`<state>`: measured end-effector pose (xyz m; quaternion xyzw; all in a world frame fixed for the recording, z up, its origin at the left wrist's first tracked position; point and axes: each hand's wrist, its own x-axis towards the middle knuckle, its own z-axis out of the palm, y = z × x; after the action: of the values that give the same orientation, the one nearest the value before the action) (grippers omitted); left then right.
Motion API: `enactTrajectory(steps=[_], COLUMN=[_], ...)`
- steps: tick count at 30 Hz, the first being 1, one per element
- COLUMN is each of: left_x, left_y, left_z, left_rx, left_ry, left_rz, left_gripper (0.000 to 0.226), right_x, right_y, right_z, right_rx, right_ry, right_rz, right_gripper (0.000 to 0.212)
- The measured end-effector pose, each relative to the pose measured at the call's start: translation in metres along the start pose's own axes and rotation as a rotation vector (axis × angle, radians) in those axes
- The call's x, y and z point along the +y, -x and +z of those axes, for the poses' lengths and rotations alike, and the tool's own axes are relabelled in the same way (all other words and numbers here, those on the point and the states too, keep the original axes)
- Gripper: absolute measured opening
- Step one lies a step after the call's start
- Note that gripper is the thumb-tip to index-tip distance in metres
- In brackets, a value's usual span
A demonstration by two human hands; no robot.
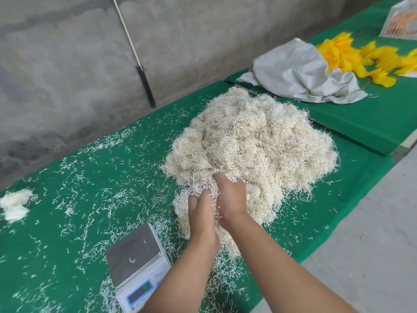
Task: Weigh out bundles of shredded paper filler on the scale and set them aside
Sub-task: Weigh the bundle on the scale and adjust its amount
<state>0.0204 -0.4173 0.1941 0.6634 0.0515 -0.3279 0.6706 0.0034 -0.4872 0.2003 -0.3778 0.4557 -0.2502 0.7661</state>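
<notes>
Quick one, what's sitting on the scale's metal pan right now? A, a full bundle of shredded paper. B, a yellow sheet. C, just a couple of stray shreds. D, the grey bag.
C: the scale pan holds only a few loose shreds, while both hands dig into the shredded paper pile.

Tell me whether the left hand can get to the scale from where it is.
Probably yes: the left hand grips filler beside the scale, whose pan holds only stray shreds.
</notes>
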Motion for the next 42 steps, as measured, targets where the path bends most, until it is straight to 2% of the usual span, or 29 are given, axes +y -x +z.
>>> enactTrajectory(steps=[1,3,4,5,7,9,10,12,13,16,18,20,22,26,28,30,32,35,37,38,40,42], left_x=[0.000,0.000,0.000,-0.001,-0.006,-0.014,-0.017,-0.017,-0.016,-0.003,0.003,0.001,0.000,-0.001,0.000,0.006,0.010,0.010,0.008,0.008,0.007,0.005], left_y=[-0.001,-0.002,-0.003,-0.005,-0.010,-0.012,-0.010,-0.007,-0.007,-0.010,-0.005,0.005,0.014,0.028,0.030,0.033,0.030,0.022,0.019,0.019,0.022,0.026], left_z=[-0.004,-0.012,-0.017,-0.022,-0.033,-0.039,-0.040,-0.040,-0.039,-0.038,-0.036,-0.034,-0.032,-0.027,-0.029,-0.035,-0.046,-0.066,-0.077,-0.080,-0.085,-0.088], left_rx=[-0.039,-0.117,-0.125,-0.129,-0.146,-0.151,-0.148,-0.171,-0.192,-0.142,-0.099,-0.024,0.084,0.103,0.161,0.204,0.219,0.230,0.254,0.268,0.297,0.294], left_ry=[-0.011,0.040,0.064,0.089,0.183,0.355,0.445,0.533,0.528,0.470,0.427,0.360,0.262,0.096,0.084,0.068,0.030,0.007,0.008,-0.002,-0.025,-0.041], left_rz=[0.031,0.078,0.069,0.033,-0.123,-0.359,-0.450,-0.510,-0.486,-0.385,-0.340,-0.302,-0.205,0.039,0.112,0.143,0.131,0.084,0.052,0.034,0.015,0.056], left_gripper=[0.057,0.033,0.025,0.024,0.040,0.051,0.053,0.054,0.056,0.071,0.074,0.075,0.066,0.035,0.024,0.028,0.036,0.033,0.027,0.025,0.026,0.019], right_x=[-0.001,-0.010,-0.012,-0.014,-0.017,-0.016,-0.011,-0.002,0.003,0.022,0.027,0.030,0.030,0.032,0.030,0.029,0.031,0.044,0.053,0.059,0.066,0.069], right_y=[-0.003,-0.003,-0.006,-0.009,-0.013,-0.010,-0.008,0.005,0.012,0.028,0.035,0.037,0.037,0.035,0.041,0.053,0.065,0.083,0.093,0.094,0.091,0.089], right_z=[0.000,-0.002,-0.005,-0.009,-0.015,-0.013,-0.011,-0.008,-0.007,-0.003,0.001,0.004,0.006,0.007,0.008,0.012,0.014,0.015,0.014,0.013,0.009,0.004], right_rx=[-0.009,-0.069,-0.086,-0.074,-0.054,-0.120,-0.186,-0.293,-0.318,-0.289,-0.182,-0.173,-0.180,-0.225,-0.265,-0.326,-0.381,-0.496,-0.587,-0.607,-0.563,-0.458], right_ry=[-0.035,-0.153,-0.194,-0.216,-0.201,-0.180,-0.184,-0.160,-0.140,0.059,0.228,0.331,0.406,0.413,0.380,0.356,0.364,0.300,0.226,0.171,0.034,-0.109], right_rz=[0.026,0.116,0.161,0.201,0.260,0.299,0.325,0.321,0.298,0.217,0.066,-0.063,-0.160,-0.271,-0.245,-0.165,-0.092,-0.034,0.026,0.077,0.169,0.309], right_gripper=[0.045,0.036,0.042,0.059,0.090,0.101,0.099,0.070,0.058,0.057,0.045,0.031,0.027,0.039,0.038,0.037,0.038,0.042,0.053,0.067,0.084,0.088])
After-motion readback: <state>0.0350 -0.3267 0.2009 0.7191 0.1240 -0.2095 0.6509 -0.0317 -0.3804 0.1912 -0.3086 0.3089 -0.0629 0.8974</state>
